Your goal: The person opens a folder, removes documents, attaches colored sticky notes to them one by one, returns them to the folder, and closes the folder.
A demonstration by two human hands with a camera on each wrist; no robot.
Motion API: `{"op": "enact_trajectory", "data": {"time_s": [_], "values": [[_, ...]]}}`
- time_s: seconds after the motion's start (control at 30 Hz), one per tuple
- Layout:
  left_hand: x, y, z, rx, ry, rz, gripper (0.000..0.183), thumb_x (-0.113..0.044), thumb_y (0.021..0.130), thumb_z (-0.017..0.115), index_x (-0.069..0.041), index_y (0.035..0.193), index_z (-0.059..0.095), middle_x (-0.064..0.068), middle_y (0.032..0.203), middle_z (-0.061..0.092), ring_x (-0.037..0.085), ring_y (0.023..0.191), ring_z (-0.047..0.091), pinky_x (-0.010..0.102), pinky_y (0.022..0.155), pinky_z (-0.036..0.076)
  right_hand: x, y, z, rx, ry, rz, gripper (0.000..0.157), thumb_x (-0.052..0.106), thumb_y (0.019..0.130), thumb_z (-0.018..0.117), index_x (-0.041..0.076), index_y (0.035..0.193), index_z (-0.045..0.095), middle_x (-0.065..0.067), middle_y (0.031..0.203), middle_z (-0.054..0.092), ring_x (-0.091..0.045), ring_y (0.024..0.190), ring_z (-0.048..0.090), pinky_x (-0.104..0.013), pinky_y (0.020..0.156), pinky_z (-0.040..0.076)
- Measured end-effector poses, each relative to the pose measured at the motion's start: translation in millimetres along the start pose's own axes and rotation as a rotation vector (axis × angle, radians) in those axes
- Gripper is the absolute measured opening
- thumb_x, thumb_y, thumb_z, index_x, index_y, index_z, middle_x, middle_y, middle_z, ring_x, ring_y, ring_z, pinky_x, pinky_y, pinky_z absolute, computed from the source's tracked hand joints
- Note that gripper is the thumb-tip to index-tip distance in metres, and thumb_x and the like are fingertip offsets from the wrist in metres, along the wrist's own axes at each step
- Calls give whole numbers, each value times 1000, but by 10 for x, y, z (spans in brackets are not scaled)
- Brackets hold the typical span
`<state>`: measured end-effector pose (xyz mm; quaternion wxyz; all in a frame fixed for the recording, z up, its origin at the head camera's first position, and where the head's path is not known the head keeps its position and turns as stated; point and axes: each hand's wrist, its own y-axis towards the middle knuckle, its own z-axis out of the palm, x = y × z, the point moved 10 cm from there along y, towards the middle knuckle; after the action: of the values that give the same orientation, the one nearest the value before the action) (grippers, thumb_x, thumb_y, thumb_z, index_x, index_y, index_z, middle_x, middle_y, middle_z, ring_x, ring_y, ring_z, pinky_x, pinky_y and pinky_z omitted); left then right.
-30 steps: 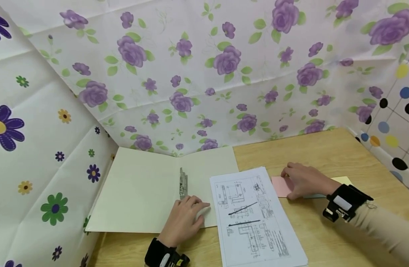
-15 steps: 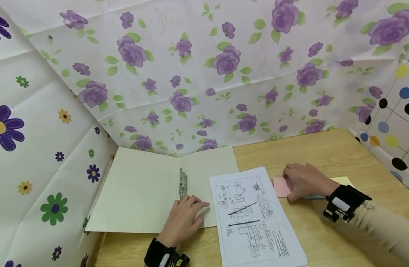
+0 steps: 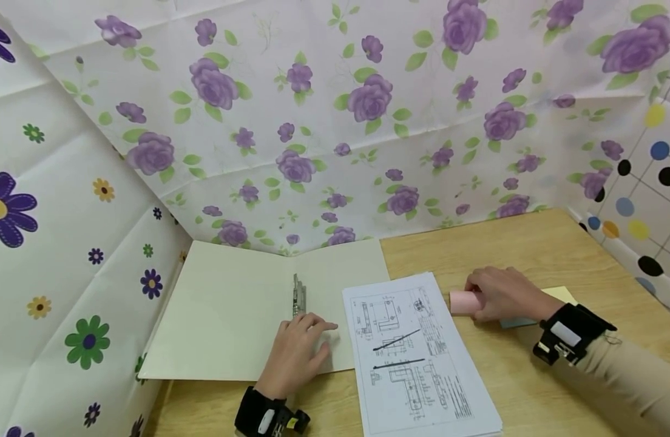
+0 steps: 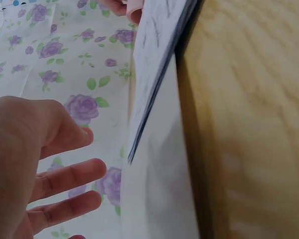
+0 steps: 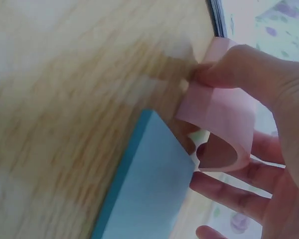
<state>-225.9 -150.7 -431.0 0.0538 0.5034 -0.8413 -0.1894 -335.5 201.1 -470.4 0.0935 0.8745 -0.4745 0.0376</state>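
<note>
My right hand (image 3: 507,295) pinches a pink sheet of paper (image 3: 463,302), possibly a sticky note, between thumb and fingers. In the right wrist view the pink sheet is bent into a curl, and a blue pad of paper (image 5: 152,181) lies beside it. My left hand (image 3: 297,352), its fingers spread and holding nothing, is over the lower part of an open cream folder (image 3: 226,309). Just beyond those fingers is the folder's metal clip (image 3: 298,295), partly hidden by the hand. A stack of printed drawings (image 3: 417,352) overlaps the folder's right edge.
A yellow pad (image 3: 561,295) shows behind my right wrist. The wooden table (image 3: 537,243) ends at flower-printed sheeting (image 3: 313,121) at the back and left. Dotted sheeting (image 3: 649,200) stands on the right.
The pink sheet was flat and is now curled up in my right hand's grip. The left hand has shifted slightly left, and its index finger and thumb are farther apart.
</note>
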Motion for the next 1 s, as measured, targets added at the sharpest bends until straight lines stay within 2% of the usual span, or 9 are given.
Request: {"op": "enact_trajectory", "data": {"time_s": [0.17,0.33,0.57,0.7,0.83,1.0], "values": [[50,15,-85,-58,-35,-12,24,-19,85,74,-27,108,75,-5,101,70,18,98,62,44,78,49,-55,0,13,12,51,-11,46,53,61,88,24,90,69,8,84,62,-8,67,50,-30,56,41],[69,7,-70,-50,-55,-25,24,-18,84,74,-27,106,76,-6,99,70,17,97,61,43,76,48,-101,-14,35,17,82,-3,48,59,61,86,25,91,71,9,84,60,-8,67,48,-28,57,38],[45,-4,-61,-52,-72,-26,24,-16,83,74,-25,106,76,-5,99,70,18,97,61,44,77,48,-102,-21,-3,-4,171,-10,45,54,63,87,22,91,72,5,80,56,-10,66,44,-28,57,35],[29,-2,-64,-57,-72,-17,24,-16,84,74,-24,106,76,-5,99,69,19,97,61,44,78,47,-126,-17,56,25,245,-5,41,51,68,86,20,93,76,4,79,57,-9,66,44,-27,59,37],[31,3,-58,-47,-76,-18,24,-15,85,73,-24,107,76,-4,98,69,20,97,60,45,78,47,-161,-22,102,47,279,7,45,56,67,83,21,95,79,6,80,58,-8,65,45,-25,59,39],[37,8,-50,-43,-76,-22,24,-16,85,73,-24,107,76,-4,98,69,19,95,60,45,78,48,-134,-21,76,55,307,-23,48,57,69,81,18,97,80,4,82,60,-9,66,46,-25,59,40]]}}
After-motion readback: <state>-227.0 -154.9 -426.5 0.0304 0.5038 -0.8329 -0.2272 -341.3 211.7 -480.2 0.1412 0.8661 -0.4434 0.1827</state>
